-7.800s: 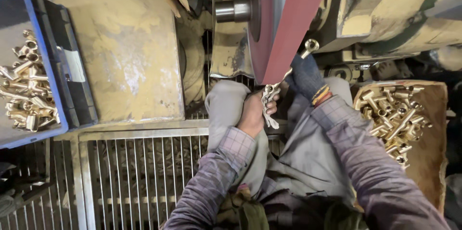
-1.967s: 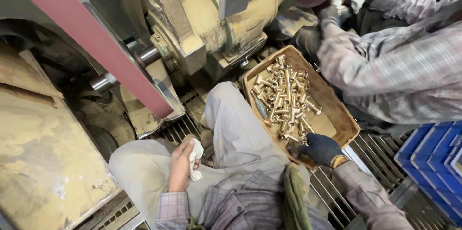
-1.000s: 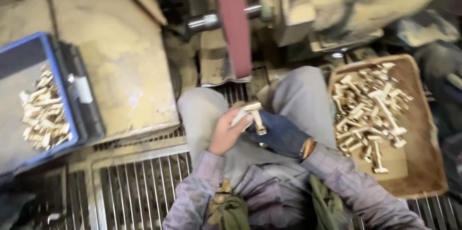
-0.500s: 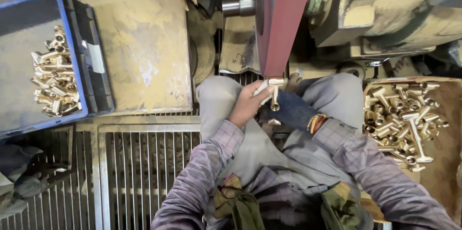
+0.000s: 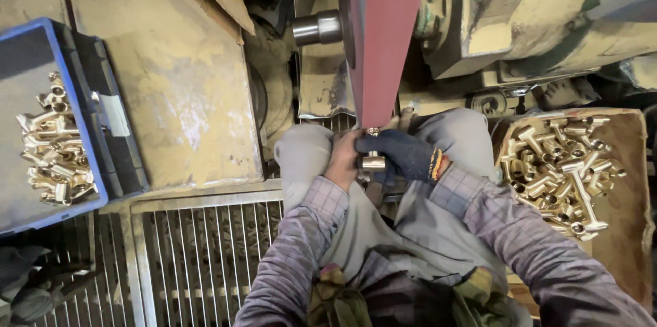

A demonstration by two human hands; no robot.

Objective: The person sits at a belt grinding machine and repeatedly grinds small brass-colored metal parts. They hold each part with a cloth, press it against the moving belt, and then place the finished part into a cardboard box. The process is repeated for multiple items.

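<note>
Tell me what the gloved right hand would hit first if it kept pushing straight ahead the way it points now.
Most likely the red sanding belt. The right hand and the left hand hold a brass fitting just below the belt's lower end; depth is hard to judge from above.

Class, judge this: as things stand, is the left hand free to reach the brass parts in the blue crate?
Probably not: the left hand is gripping the brass fitting with the gloved right hand; the blue crate lies unobstructed.
</note>
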